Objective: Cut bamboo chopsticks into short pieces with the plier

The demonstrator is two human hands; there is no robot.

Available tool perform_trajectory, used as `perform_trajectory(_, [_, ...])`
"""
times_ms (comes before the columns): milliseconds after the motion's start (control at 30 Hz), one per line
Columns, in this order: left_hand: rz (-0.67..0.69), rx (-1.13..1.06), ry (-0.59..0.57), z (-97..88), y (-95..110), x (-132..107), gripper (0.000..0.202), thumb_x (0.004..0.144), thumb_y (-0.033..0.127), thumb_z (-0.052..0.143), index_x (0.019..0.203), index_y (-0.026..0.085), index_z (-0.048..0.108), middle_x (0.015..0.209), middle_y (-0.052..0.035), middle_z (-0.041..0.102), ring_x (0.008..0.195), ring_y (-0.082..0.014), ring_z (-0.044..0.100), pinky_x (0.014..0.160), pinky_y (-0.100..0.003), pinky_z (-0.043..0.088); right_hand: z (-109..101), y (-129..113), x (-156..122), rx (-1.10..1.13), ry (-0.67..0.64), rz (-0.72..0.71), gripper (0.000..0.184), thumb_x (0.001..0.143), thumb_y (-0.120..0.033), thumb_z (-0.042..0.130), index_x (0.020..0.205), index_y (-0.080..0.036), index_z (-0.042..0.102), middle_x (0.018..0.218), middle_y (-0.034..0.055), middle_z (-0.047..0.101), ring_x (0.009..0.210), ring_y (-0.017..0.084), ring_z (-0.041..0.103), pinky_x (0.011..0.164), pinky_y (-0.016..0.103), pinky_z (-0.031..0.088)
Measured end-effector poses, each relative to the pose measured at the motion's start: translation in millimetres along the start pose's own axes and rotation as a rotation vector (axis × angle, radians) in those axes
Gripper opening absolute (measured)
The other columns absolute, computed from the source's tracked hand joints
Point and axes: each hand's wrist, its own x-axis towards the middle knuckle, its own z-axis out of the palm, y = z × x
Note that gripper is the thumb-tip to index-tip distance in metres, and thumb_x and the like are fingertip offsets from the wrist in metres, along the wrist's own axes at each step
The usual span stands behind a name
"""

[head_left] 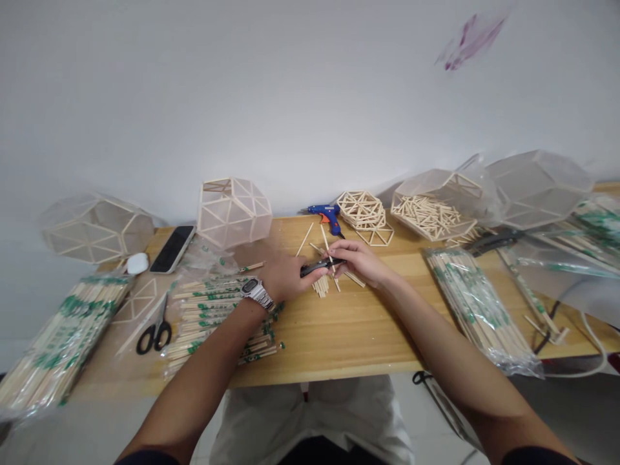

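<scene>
My left hand (283, 276), with a silver watch at its wrist, is closed around a dark, pliers-like cutting tool (317, 265). The tool's far end reaches my right hand (361, 261). Pinched in the right fingers is a thin wooden stick (325, 237), which crosses the tool. Below both hands, a small pile of short cut sticks (320, 287) lies on the wooden table (339, 342). Paper-wrapped chopsticks (208, 316) are spread beside my left forearm. The exact contact between tool and stick is blurred.
A blue glue gun (325, 215) and stacked stick frames (363, 213) lie at the back. Translucent polyhedron shades (235, 213) stand along the wall, one holding loose sticks (429, 216). Scissors (155, 332), a phone (173, 248) and bagged chopsticks (62, 336) are left; another chopstick pack (479, 303) is right.
</scene>
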Motion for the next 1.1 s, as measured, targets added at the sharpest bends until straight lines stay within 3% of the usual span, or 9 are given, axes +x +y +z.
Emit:
perform_trajectory(733, [-0.035,0.065,0.013,2.9,-2.1,1.9,0.080,0.095,0.080,0.028,0.087,0.017,0.077,0.080,-0.0154,0.076,0.072,-0.0265,0.068,0.063,-0.034,0.034,0.6,-1.5,0.0,-0.012,0.003,-0.002,0.028,0.077,-0.039,0.086,0.086,-0.016,0.074,0.072,0.0045,0.075,0.059,0.016,0.073,0.052,0.023,0.060])
perform_trajectory(933, [-0.128,0.025,0.028,3.0,-4.0,5.5,0.077,0.096,0.078,0.032,0.091,0.015,0.076,0.085,-0.0177,0.076,0.077,-0.0282,0.069,0.065,-0.035,0.037,0.9,-4.3,0.7,0.037,0.105,-0.072,0.027,0.078,-0.040,0.084,0.086,-0.019,0.069,0.096,0.0048,0.078,0.059,0.014,0.072,0.050,0.023,0.059])
perform_trajectory(1100, [-0.246,-0.095,0.146,5.4,-8.5,8.7,0.051,0.099,0.062,0.047,0.096,0.017,0.071,0.087,-0.0132,0.075,0.080,-0.0261,0.068,0.066,-0.033,0.038,1.1,-8.3,0.0,0.092,0.170,-0.190,0.029,0.078,-0.043,0.084,0.082,-0.020,0.066,0.109,0.0039,0.076,0.058,0.012,0.071,0.050,0.024,0.058])
